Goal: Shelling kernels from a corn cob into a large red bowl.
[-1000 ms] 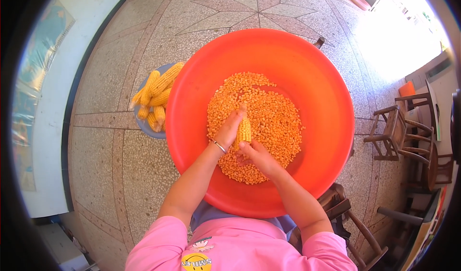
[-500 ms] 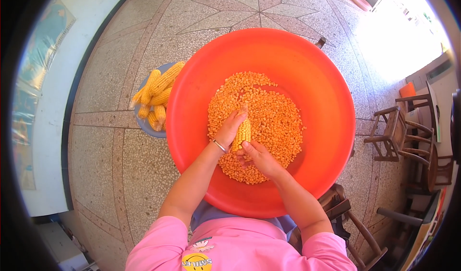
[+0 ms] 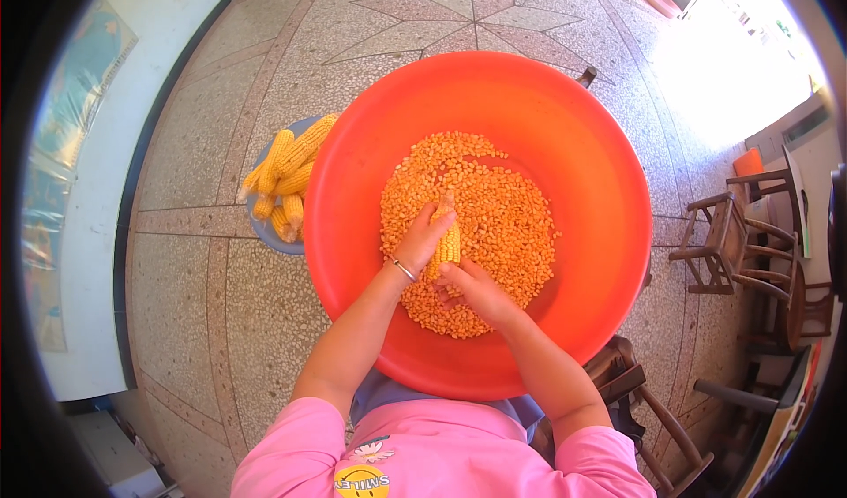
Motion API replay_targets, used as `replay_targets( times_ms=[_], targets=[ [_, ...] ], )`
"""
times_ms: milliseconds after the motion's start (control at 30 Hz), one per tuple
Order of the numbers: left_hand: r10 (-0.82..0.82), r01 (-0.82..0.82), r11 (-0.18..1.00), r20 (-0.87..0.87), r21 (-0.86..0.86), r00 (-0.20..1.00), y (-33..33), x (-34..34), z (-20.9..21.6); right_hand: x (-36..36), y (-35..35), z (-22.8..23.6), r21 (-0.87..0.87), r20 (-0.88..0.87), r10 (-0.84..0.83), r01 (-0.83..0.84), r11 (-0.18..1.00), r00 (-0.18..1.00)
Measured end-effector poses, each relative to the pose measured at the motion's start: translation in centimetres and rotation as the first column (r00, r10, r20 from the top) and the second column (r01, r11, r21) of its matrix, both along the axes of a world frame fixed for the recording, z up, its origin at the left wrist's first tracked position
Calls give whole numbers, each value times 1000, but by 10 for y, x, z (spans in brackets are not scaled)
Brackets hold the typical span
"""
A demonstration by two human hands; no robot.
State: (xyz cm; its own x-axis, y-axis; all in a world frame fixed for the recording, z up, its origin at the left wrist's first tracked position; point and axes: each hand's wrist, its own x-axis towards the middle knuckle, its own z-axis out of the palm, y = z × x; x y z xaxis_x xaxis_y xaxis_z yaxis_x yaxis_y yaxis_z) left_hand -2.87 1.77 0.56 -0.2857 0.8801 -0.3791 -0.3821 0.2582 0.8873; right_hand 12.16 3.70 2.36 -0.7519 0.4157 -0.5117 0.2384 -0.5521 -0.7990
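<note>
My left hand (image 3: 422, 238) is wrapped round a yellow ear of corn (image 3: 450, 244), held over loose kernels. The pale tip of the ear points away from me. At its near end my right hand (image 3: 474, 288) has its thumb against the kernels, with the fingers curled beneath; part of them is hidden. Below both hands a wide orange-red basin (image 3: 582, 145) holds a broad layer of loose corn kernels (image 3: 512, 224). A silver bracelet (image 3: 404, 269) circles my left wrist.
Left of the big basin, a blue-grey basin (image 3: 275, 238) holds several whole ears of corn (image 3: 291, 167). Wooden chairs (image 3: 719, 238) stand at the right, and another wooden chair (image 3: 657, 410) is close by my right side. Speckled tile floor (image 3: 265, 304) surrounds the basins.
My right thumb has shifted slightly down and left at the near end of the ear. The left hand keeps its grip almost unmoved.
</note>
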Motion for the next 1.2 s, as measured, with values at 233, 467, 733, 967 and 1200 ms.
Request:
replay_targets(
  times_ms=[233,467,733,967,1200],
  targets=[
    [-57,61,998,-118,33,991,0,4,-5,-1,-2,-7,123,67,19,-27,992,998],
    [-117,110,992,122,61,986,-2,-5,-5,1,-2,-5,84,-12,27,-26,996,1000],
    [12,0,998,201,-59,980,-2,0,5,0,-2,0,145,59,28,-37,989,998],
    [-106,107,994,55,-11,993,0,-2,0,-2,-5,-2,220,102,19,-41,975,995],
    [-86,80,996,428,34,900,0,-8,13,5,4,-1,146,-75,44,-33,989,996]
  ],
)
